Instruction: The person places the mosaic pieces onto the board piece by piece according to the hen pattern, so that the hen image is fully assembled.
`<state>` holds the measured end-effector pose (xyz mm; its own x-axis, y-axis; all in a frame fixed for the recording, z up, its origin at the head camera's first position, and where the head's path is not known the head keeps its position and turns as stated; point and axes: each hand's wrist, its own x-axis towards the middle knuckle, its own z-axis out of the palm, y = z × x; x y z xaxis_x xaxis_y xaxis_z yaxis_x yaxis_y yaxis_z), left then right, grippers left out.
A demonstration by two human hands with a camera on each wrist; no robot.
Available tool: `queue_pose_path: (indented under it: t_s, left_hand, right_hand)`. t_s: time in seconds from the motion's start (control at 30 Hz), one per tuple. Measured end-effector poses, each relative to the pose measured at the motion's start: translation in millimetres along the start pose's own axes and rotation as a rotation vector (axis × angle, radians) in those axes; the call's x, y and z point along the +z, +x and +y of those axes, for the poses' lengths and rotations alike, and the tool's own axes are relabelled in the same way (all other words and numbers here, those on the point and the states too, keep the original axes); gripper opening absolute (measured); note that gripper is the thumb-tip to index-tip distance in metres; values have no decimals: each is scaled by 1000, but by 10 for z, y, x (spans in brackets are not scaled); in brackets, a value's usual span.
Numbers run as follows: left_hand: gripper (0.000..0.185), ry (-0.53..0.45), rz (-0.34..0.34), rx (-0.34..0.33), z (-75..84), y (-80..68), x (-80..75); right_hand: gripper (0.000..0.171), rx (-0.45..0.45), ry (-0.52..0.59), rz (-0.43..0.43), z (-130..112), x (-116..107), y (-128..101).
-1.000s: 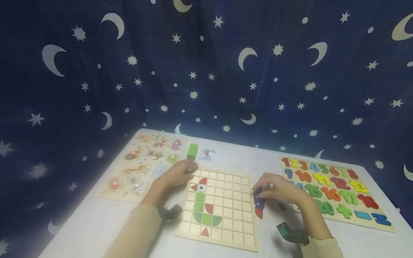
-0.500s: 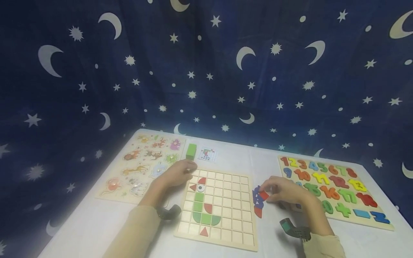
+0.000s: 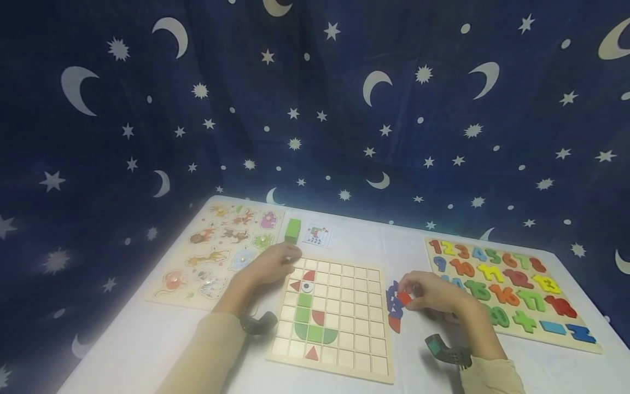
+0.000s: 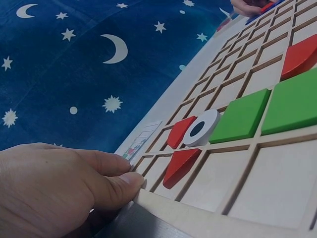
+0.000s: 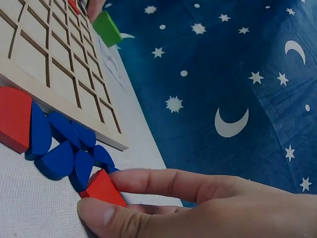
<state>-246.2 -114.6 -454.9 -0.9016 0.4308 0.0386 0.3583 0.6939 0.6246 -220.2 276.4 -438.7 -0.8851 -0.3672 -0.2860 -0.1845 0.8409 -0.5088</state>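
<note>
My right hand point(image 3: 433, 293) pinches a red block point(image 5: 105, 188) between thumb and index finger, beside a cluster of blue quarter-round blocks point(image 5: 57, 161). A red rounded block point(image 5: 15, 119) lies at the cluster's near end. My left hand point(image 4: 64, 186) holds the far left corner of the wooden grid board point(image 3: 348, 312) between thumb and fingers. Set in the board's squares are a white eye disc point(image 4: 201, 128), green squares point(image 4: 240, 116), green quarter-rounds point(image 3: 331, 336), red quarter-rounds point(image 3: 319, 317) and red triangles point(image 3: 312, 353).
A green box-shaped block point(image 3: 292, 231) and a small picture card point(image 3: 316, 234) lie beyond the board. An animal peg puzzle point(image 3: 197, 257) is at the left, a number puzzle point(image 3: 507, 290) at the right. A star-and-moon curtain point(image 3: 315, 109) hangs behind the white table point(image 3: 123, 339).
My right hand has drawn back slightly from over the blue blocks, and the red block now shows between its fingers. My left hand stays at the board's corner.
</note>
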Motion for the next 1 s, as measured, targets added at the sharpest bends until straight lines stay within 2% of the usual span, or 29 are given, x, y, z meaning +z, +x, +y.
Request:
queue_pose_path:
  t_s: [0.37,0.6,0.8,1.0]
  left_hand:
    - [43,15,-2,-1,-2,4,2]
    - [43,8,-2,-22,2,8,4]
    - [44,-4,-5,-34,-6,7,7]
    - [43,-7,-3,-22,8,8,2]
  right_hand:
    - [25,-53,-4,8,23,-46,-11]
    - [13,-70,26,22,-3,-107,-23]
    - [9,-151,33,54,-220,-124,-12]
    - [5,-232,43,85,-574,47,41]
